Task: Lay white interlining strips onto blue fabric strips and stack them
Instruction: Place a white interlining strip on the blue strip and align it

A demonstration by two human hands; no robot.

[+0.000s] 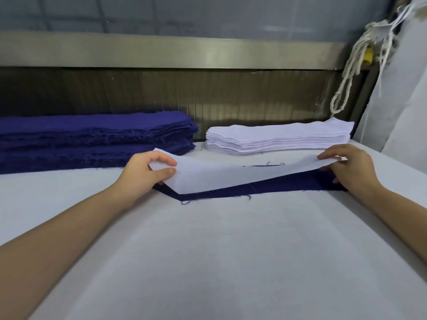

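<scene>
Pinches the white strip (231, 179) at each end with left hand (147, 172) and right hand (346, 167), over the blue strip (288, 184) on the surface (231, 250); likely light and floppy, so best held by both ends

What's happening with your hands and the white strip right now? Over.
Left hand pinches left end of white strip, right hand the right end. Strip hangs over blue strip, not flat yet. Nothing between them.
</scene>
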